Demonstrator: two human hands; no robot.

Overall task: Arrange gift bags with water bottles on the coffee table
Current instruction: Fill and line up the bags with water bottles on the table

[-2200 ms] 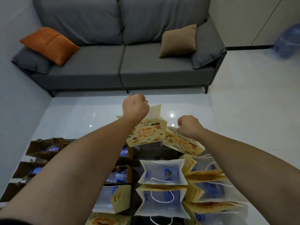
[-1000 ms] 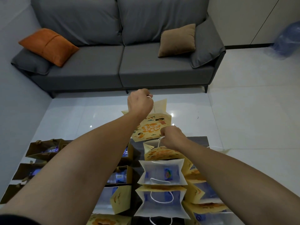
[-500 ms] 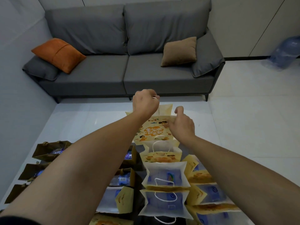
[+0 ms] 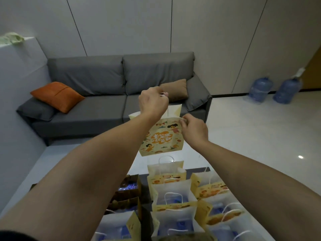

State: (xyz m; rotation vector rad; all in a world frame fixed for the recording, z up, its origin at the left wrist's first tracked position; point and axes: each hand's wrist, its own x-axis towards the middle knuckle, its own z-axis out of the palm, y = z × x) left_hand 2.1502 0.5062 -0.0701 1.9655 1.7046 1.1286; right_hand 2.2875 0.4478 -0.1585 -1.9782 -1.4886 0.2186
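Yellow gift bag (image 4: 161, 140) lifted clear above the bagged rows on the coffee table (image 4: 145, 181); left hand (image 4: 152, 101) fisted round its cord handle; right hand (image 4: 194, 129) pinching the top rim; light, creasable paper (probably empty); best carried by handles.

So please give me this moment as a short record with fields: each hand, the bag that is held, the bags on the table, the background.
left hand: grips the white handle of the lifted bag
right hand: pinches the top edge of that bag
lifted bag: yellow, cartoon print, hanging in the air above the table
bags on table: yellow printed ones in rows; brown ones to the left
background: grey sofa, orange cushion, two water jugs
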